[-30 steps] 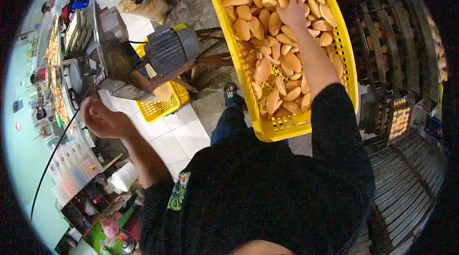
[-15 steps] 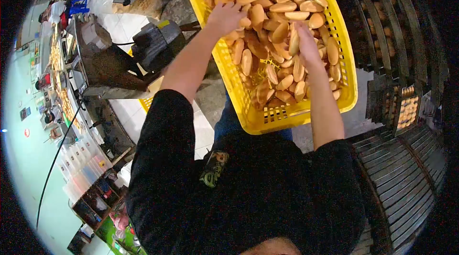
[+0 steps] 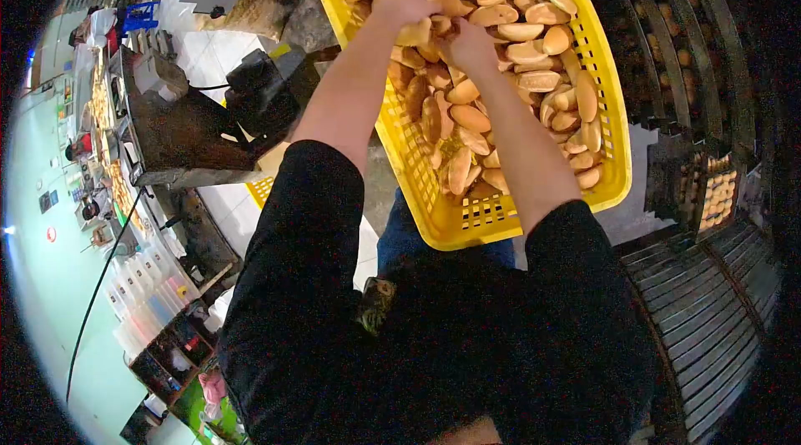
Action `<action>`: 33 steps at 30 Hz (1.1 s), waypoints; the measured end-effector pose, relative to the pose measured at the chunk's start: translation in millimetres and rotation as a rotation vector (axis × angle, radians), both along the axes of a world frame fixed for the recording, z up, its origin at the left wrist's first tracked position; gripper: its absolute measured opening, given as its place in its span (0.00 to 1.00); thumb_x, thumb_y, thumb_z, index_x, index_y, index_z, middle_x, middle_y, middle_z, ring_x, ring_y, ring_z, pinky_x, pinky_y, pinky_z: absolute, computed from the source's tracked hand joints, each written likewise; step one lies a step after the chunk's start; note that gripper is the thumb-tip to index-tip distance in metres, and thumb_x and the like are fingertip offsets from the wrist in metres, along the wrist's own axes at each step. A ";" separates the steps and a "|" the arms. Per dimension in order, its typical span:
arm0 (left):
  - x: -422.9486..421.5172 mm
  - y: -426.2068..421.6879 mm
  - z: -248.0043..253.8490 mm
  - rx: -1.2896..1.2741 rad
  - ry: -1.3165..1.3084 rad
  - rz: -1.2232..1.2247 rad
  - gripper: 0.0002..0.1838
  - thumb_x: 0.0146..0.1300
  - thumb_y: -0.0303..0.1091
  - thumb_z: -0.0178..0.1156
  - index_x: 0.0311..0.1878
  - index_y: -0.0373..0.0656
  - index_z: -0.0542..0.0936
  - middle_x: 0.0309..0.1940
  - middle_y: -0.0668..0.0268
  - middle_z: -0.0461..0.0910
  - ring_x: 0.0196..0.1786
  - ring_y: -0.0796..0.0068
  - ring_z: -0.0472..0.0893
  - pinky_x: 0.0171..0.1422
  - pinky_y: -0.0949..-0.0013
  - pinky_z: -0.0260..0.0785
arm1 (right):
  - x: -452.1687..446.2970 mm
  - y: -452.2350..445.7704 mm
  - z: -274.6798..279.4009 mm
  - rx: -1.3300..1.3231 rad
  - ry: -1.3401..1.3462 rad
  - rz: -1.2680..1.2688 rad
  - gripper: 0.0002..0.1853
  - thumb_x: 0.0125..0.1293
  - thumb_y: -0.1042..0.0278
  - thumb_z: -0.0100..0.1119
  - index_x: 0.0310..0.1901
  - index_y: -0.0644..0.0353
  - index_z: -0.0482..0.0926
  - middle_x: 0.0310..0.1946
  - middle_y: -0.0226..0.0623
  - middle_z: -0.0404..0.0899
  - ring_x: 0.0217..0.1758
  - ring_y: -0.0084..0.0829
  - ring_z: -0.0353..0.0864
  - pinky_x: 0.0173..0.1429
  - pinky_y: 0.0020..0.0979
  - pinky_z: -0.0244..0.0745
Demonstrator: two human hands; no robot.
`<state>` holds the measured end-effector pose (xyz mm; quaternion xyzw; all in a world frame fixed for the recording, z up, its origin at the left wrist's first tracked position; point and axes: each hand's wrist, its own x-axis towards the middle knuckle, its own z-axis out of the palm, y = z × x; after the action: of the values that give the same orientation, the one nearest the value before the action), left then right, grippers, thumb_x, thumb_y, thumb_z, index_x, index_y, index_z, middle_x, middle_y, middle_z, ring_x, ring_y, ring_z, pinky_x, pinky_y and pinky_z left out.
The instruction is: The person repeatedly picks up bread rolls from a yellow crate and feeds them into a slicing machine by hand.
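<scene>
A yellow plastic basket [image 3: 467, 232] with slotted walls is filled with oblong golden bread rolls [image 3: 469, 117]. My left hand [image 3: 404, 5] is over the basket's left part, its fingers curled over a pale roll [image 3: 414, 33] under the palm. Close beside it on the right, my right hand [image 3: 469, 48] reaches in among the rolls with bent, closed fingers. What lies in its fingertips is hidden by the hand. More rolls surround both hands, and a bit of yellow basket floor shows among those at the near left.
Dark slatted racks [image 3: 692, 53] stand close on the right, with a tray of rolls [image 3: 717, 195] lower down. Metal slats [image 3: 709, 311] lie at the lower right. A dark machine [image 3: 179, 128] stands on the left, before a long counter with people.
My right hand has moved left and away from me, from the basket's right side to beside my left hand. My left hand has shifted slightly farther away. Rolls in the middle have rearranged.
</scene>
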<state>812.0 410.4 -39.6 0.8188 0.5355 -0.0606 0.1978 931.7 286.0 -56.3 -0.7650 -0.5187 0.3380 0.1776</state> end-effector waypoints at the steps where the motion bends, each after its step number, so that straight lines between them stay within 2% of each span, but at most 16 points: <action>1: -1.6 -10.9 -6.7 0.030 -0.043 -0.022 0.32 0.48 0.53 0.67 0.55 0.44 0.77 0.48 0.52 0.80 0.53 0.56 0.79 0.58 0.57 0.70 | -1.0 -20.1 5.7 -0.001 0.045 -0.056 0.26 0.58 0.56 0.56 0.56 0.60 0.74 0.55 0.50 0.75 0.57 0.49 0.75 0.61 0.41 0.70; 4: -4.6 -33.7 -19.4 0.079 -0.157 -0.029 0.28 0.49 0.50 0.67 0.50 0.44 0.78 0.47 0.54 0.80 0.51 0.53 0.79 0.56 0.56 0.71 | 8.2 -70.2 11.2 0.064 0.190 -0.200 0.27 0.58 0.55 0.59 0.57 0.60 0.74 0.54 0.49 0.76 0.59 0.46 0.74 0.63 0.38 0.67; 7: -7.6 -57.2 -7.1 0.054 -0.255 0.076 0.31 0.49 0.52 0.68 0.55 0.48 0.76 0.48 0.54 0.81 0.52 0.55 0.79 0.57 0.57 0.70 | 26.6 -115.5 8.3 0.187 0.395 -0.372 0.26 0.58 0.58 0.62 0.57 0.61 0.74 0.52 0.45 0.78 0.57 0.40 0.75 0.63 0.34 0.67; 8: -10.0 -63.5 -7.8 0.065 -0.310 0.135 0.31 0.49 0.50 0.71 0.52 0.42 0.77 0.42 0.55 0.82 0.45 0.62 0.82 0.52 0.63 0.73 | 31.4 -128.4 12.0 0.224 0.470 -0.445 0.26 0.58 0.60 0.63 0.57 0.62 0.74 0.52 0.44 0.78 0.56 0.38 0.76 0.62 0.33 0.67; 11: -17.7 -101.9 53.8 -0.543 -0.743 0.479 0.31 0.50 0.43 0.72 0.54 0.37 0.75 0.38 0.59 0.81 0.41 0.72 0.80 0.48 0.69 0.73 | 47.6 -155.3 42.7 0.313 0.385 -0.354 0.22 0.59 0.64 0.63 0.55 0.63 0.75 0.51 0.42 0.78 0.55 0.35 0.75 0.62 0.32 0.67; 12: -24.1 -113.5 44.4 -0.601 -1.008 0.564 0.30 0.49 0.39 0.74 0.53 0.38 0.75 0.37 0.63 0.80 0.38 0.80 0.77 0.45 0.74 0.71 | 50.9 -160.4 50.1 0.304 0.421 -0.384 0.22 0.60 0.63 0.63 0.54 0.63 0.76 0.51 0.42 0.78 0.55 0.35 0.75 0.61 0.32 0.67; 14: -37.7 -137.4 65.4 -0.597 -1.214 0.625 0.29 0.51 0.39 0.73 0.54 0.35 0.74 0.38 0.63 0.80 0.39 0.79 0.78 0.44 0.74 0.72 | 54.8 -165.7 67.0 0.287 0.486 -0.429 0.21 0.60 0.63 0.62 0.54 0.62 0.76 0.51 0.42 0.78 0.55 0.35 0.76 0.60 0.32 0.68; 17: -74.7 -182.8 83.6 -0.563 -1.294 0.747 0.25 0.56 0.37 0.70 0.53 0.33 0.74 0.39 0.65 0.80 0.39 0.79 0.78 0.43 0.73 0.72 | 41.3 -173.0 105.4 0.365 1.081 -0.640 0.20 0.61 0.62 0.62 0.53 0.62 0.77 0.49 0.42 0.79 0.54 0.35 0.77 0.59 0.32 0.69; 19: -112.8 -202.2 128.1 -0.742 -1.400 0.763 0.20 0.59 0.35 0.67 0.50 0.35 0.76 0.38 0.67 0.81 0.41 0.79 0.79 0.44 0.72 0.73 | 48.3 -168.1 71.9 0.000 0.083 -0.154 0.21 0.60 0.57 0.63 0.51 0.61 0.79 0.48 0.45 0.80 0.54 0.37 0.77 0.60 0.34 0.70; 21: -158.5 -216.6 147.3 -0.766 -1.471 0.779 0.19 0.59 0.33 0.67 0.51 0.35 0.76 0.39 0.67 0.80 0.41 0.78 0.79 0.45 0.72 0.73 | 33.5 -181.2 64.7 -0.330 -0.433 0.047 0.23 0.58 0.51 0.63 0.49 0.60 0.80 0.48 0.47 0.80 0.56 0.41 0.77 0.61 0.36 0.69; 23: -208.1 -229.6 157.6 -0.793 -1.606 0.836 0.19 0.58 0.32 0.67 0.51 0.35 0.76 0.42 0.66 0.80 0.42 0.77 0.79 0.47 0.70 0.73 | 50.1 -189.8 46.4 -0.301 -0.362 0.270 0.27 0.55 0.50 0.63 0.53 0.58 0.78 0.53 0.50 0.77 0.55 0.45 0.77 0.61 0.37 0.69; 24: -234.4 -233.6 167.7 -0.823 -1.583 0.837 0.22 0.58 0.31 0.67 0.54 0.35 0.74 0.44 0.62 0.80 0.45 0.74 0.80 0.51 0.69 0.73 | 41.6 -188.3 60.7 -0.270 -0.283 0.187 0.25 0.56 0.51 0.63 0.51 0.59 0.79 0.51 0.49 0.78 0.56 0.43 0.77 0.61 0.36 0.68; 27: -304.6 -244.6 193.7 -0.906 -1.883 0.826 0.27 0.55 0.34 0.68 0.57 0.35 0.71 0.45 0.58 0.80 0.47 0.70 0.81 0.54 0.67 0.74 | 5.8 -177.2 117.5 -0.096 -0.050 -0.126 0.22 0.60 0.55 0.62 0.50 0.62 0.79 0.49 0.45 0.79 0.56 0.37 0.76 0.61 0.34 0.68; 29: -349.6 -250.8 221.5 -0.704 -1.955 0.769 0.32 0.52 0.37 0.71 0.58 0.35 0.70 0.45 0.55 0.80 0.47 0.66 0.81 0.53 0.65 0.75 | -22.4 -156.4 141.4 0.094 0.095 -0.254 0.21 0.62 0.58 0.61 0.52 0.63 0.77 0.50 0.43 0.78 0.55 0.34 0.75 0.61 0.33 0.67; 31: -382.7 -244.7 235.5 -0.061 -1.818 0.644 0.33 0.49 0.39 0.73 0.56 0.34 0.71 0.43 0.54 0.80 0.45 0.64 0.82 0.51 0.66 0.76 | -53.0 -134.7 157.2 0.290 0.230 -0.294 0.20 0.65 0.61 0.59 0.53 0.65 0.75 0.50 0.41 0.77 0.56 0.32 0.73 0.62 0.32 0.66; 33: -390.0 -221.4 272.1 0.591 -1.317 0.678 0.31 0.49 0.42 0.74 0.52 0.35 0.74 0.42 0.58 0.81 0.43 0.67 0.82 0.48 0.67 0.77 | -95.9 -108.5 184.3 0.419 0.467 -0.326 0.21 0.67 0.62 0.58 0.56 0.67 0.73 0.52 0.40 0.74 0.57 0.32 0.72 0.62 0.33 0.66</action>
<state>422.0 189.0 232.6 0.4972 0.5222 0.6438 0.2561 835.8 177.6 128.0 -0.6866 -0.3933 0.3574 0.4961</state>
